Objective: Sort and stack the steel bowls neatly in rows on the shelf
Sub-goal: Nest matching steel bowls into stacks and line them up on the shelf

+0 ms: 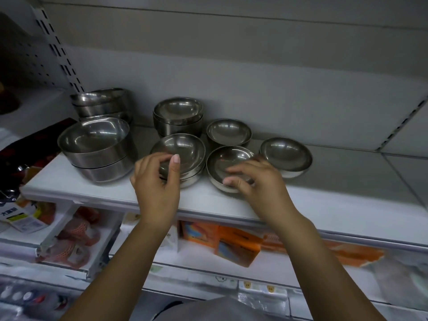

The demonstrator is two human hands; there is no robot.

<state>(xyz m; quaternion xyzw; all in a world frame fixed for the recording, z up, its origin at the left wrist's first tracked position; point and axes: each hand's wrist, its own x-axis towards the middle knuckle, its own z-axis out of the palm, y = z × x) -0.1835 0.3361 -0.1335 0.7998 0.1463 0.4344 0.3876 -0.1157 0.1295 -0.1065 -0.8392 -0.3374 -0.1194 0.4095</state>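
Steel bowls stand on the white shelf [76, 186]. At the left are a front stack of large bowls [97, 147] and a back stack [102, 103]. In the middle are a back stack [178, 114] and a front stack of shallow bowls [185, 149]. Single small bowls sit at the back [228, 132], at the front [222, 161] and at the right [286, 156]. My left hand [157, 184] hovers at the near rim of the middle front stack with its fingers curled apart. My right hand [259, 184] grips the front small bowl by its near right rim.
The shelf's back wall rises right behind the bowls, and a slotted upright [60, 54] stands at the left. The shelf stretches bare to the right [347, 200]. Below it lie orange boxes [236, 244] and packaged goods [76, 235]. Dark packets [25, 154] sit at the far left.
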